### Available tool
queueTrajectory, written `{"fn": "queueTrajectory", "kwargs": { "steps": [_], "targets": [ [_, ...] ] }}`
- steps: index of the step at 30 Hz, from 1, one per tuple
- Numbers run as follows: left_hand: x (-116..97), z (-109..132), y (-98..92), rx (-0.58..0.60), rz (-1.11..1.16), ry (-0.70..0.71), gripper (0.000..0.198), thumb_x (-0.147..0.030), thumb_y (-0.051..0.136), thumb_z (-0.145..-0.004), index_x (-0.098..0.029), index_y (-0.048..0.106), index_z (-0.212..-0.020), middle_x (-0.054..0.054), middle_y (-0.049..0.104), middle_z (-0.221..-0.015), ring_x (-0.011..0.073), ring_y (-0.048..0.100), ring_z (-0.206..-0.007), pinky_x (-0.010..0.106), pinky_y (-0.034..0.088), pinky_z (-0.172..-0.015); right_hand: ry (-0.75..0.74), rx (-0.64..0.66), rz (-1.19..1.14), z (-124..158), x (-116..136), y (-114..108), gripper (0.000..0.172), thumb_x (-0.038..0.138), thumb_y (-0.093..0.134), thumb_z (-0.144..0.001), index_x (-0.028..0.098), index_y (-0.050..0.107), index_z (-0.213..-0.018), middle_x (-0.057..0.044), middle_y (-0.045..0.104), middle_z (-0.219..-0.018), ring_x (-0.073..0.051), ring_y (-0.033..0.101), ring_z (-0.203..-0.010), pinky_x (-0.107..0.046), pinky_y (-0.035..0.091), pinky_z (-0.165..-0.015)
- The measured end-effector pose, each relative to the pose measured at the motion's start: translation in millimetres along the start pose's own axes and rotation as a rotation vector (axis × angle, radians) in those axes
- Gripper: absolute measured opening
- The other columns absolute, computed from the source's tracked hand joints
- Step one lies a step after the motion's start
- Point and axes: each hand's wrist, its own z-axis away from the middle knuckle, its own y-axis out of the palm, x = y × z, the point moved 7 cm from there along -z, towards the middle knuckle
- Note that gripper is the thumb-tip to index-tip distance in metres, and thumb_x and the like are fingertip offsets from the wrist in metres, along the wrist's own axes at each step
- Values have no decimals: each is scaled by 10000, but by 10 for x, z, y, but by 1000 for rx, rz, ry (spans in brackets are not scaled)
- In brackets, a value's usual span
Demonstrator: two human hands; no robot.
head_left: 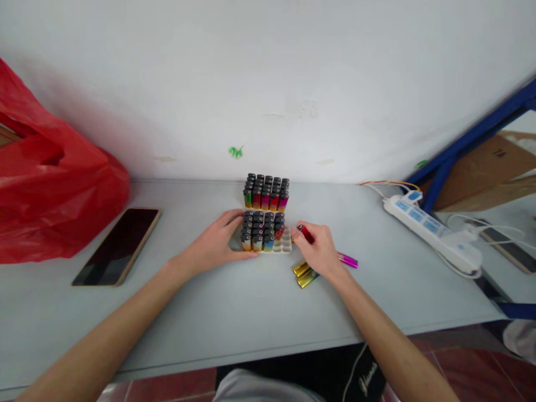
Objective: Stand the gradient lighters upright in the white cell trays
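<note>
Lighters with black tops stand upright in a white tray (286,248) whose right-hand cells at the front show no lighters. Around the tray's left side is my left hand (215,239), thumb along the front edge and fingers at the back corner, gripping it. My right hand (317,245) is closed on a red lighter (305,232), just to the right of the tray. Gold lighters (307,277) lie on the table below my right hand, partly covered by it. A magenta lighter (348,260) sticks out past the wrist.
Behind the tray stands a second block of lighters (266,192). A phone (117,245) and a red plastic bag (58,184) are on the left. To the right lie a white power strip (433,234) with cables and a blue metal frame (460,148) before a cardboard box (489,173).
</note>
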Motion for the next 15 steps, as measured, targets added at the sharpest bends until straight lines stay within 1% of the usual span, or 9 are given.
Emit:
{"fn": "queueTrajectory", "kwargs": {
  "steps": [4,6,8,12,15],
  "targets": [
    [-11,1,-1,7,-12,11,812,-791,868,-773,-230,723,-1343,195,686,-1467,447,653,-1392,659,535,-1234,5,-6,13,8,26,14,504,548,537,-985,253,360,-617,55,315,-562,-116,297,-562,-287,249,-542],
    [-18,3,2,14,-30,20,802,-797,839,-805,-220,716,-1348,200,681,-1469,451,646,-1400,660,531,-1238,10,-17,18,14,31,18,531,574,538,-996,252,361,-613,56,307,-561,-115,295,-561,-290,249,-544],
    [-19,4,4,15,-39,23,812,-801,826,-816,-205,709,-1355,205,680,-1466,455,646,-1399,659,529,-1240,6,-22,24,17,32,22,512,552,540,-986,255,357,-612,60,295,-560,-115,291,-555,-294,249,-546],
    [-4,3,9,11,-35,16,854,-824,843,-778,-215,706,-1361,207,674,-1480,454,649,-1398,656,529,-1242,-4,-37,27,14,16,13,405,450,531,-946,260,366,-629,63,308,-559,-118,306,-547,-295,259,-550],
    [-4,-1,11,17,-36,19,848,-838,827,-788,-224,703,-1359,210,668,-1487,453,643,-1410,654,525,-1247,-12,-22,39,12,4,14,399,430,544,-956,262,364,-643,66,323,-555,-120,307,-547,-296,263,-553]
  ]
}}
